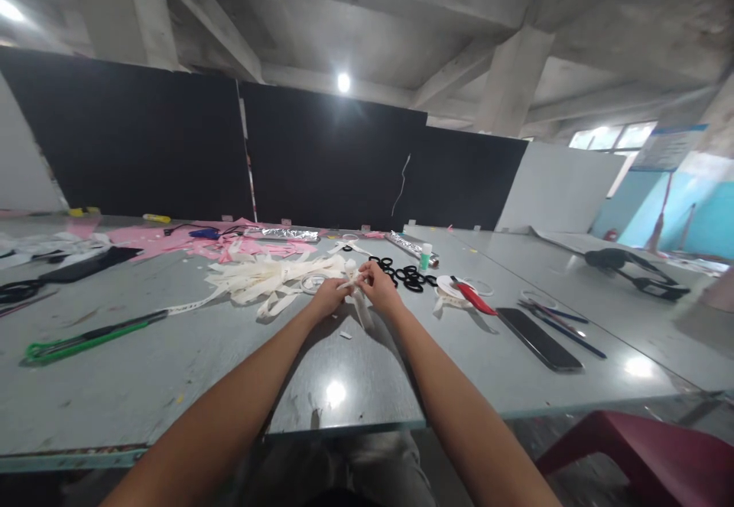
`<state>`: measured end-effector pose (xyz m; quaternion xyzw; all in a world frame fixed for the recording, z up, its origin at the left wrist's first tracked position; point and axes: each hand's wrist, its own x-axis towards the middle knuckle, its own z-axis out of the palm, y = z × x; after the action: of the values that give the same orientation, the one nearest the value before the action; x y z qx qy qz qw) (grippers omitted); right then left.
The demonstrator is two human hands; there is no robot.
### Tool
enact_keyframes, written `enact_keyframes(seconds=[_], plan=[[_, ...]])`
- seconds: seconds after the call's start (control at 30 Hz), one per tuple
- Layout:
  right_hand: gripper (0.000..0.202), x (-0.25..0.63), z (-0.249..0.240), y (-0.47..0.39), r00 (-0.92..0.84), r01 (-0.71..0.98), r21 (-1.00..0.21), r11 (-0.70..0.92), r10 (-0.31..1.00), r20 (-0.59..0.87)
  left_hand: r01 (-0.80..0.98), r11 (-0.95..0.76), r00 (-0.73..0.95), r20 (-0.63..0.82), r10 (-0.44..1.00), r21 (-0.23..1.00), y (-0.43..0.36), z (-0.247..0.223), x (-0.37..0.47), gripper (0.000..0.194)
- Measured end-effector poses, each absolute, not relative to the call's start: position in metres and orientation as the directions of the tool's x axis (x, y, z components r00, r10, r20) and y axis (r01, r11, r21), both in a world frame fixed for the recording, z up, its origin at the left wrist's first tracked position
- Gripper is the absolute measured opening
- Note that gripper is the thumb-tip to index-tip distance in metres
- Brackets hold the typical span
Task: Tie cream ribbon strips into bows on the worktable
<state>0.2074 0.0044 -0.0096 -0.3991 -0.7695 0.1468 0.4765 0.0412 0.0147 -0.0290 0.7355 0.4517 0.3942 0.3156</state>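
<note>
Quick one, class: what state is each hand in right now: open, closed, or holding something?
Left hand: closed, holding white ribbon in a pinching grip.
Right hand: closed, pinching the same bunched ribbon.

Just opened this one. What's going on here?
At a glossy grey table, a person's left hand and right hand, held close together, are pinching a cream fabric ribbon, its tail hanging below them. A loose heap of cream ribbon strips lies to the left. Small black rings lie beyond the right hand, and a flat black phone farther right.
</note>
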Motion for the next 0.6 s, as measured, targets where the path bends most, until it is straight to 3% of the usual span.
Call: enact_keyframes(seconds=[0.27, 0.6], plan=[[0.016, 0.21, 0.002, -0.003, -0.258, 0.616, -0.499, 0.61, 0.755, 0.603, 0.392, -0.37, 0.282, 0.273, 0.92, 0.842, 0.01, -0.026, 0.041, 0.031], [0.016, 0.211, 0.002, -0.003, -0.336, 0.638, -0.448, 0.626, 0.75, 0.57, 0.45, -0.448, 0.348, 0.31, 0.885, 0.773, 0.014, -0.029, 0.038, 0.027]])
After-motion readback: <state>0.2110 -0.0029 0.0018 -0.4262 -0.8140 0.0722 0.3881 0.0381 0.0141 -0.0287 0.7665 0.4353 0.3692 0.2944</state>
